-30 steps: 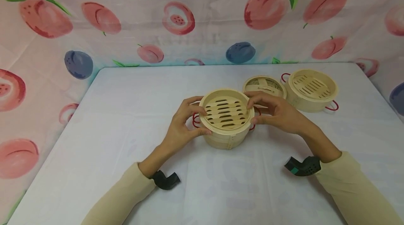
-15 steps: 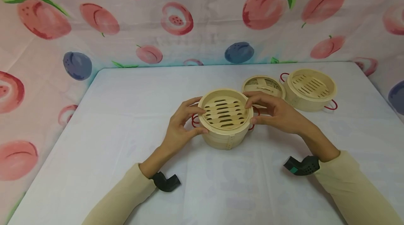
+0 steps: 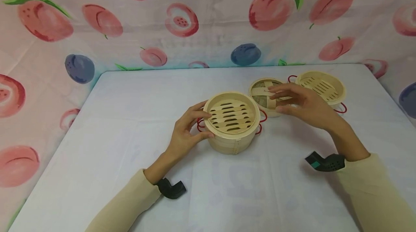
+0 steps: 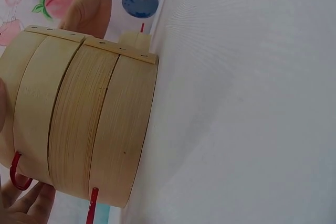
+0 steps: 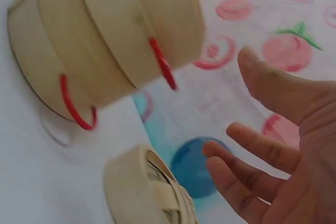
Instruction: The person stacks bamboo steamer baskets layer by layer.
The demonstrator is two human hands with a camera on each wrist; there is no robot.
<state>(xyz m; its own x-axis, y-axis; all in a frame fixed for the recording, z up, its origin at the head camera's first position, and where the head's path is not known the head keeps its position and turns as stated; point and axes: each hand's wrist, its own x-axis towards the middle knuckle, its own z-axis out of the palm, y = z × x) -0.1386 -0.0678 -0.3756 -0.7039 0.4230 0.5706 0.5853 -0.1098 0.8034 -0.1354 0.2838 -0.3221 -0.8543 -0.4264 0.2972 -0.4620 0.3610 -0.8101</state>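
Note:
A stack of two bamboo steamer baskets (image 3: 231, 141) stands upright mid-table, its slatted floor facing up and red loop handles on its sides. My left hand (image 3: 186, 129) holds the upper basket's left side, thumb in front and a finger over the rim. The stacked walls (image 4: 86, 119) fill much of the left wrist view. My right hand (image 3: 303, 105) is apart from the stack, fingers loosely bent and holding nothing. It hovers near the round woven steamer lid (image 3: 260, 98) behind the stack, partly covering it. In the right wrist view, the lid (image 5: 128, 187) lies below the stack.
Another bamboo steamer (image 3: 338, 87) with red handles stands at the back right, partly hidden by my right hand. White cloth (image 3: 136, 112) covers the table. A fruit-print curtain (image 3: 208, 15) hangs behind it.
My right hand has let go of the stack's right side and moved right, over toward the lid. The red handles on that side now show fully. My left hand keeps its hold.

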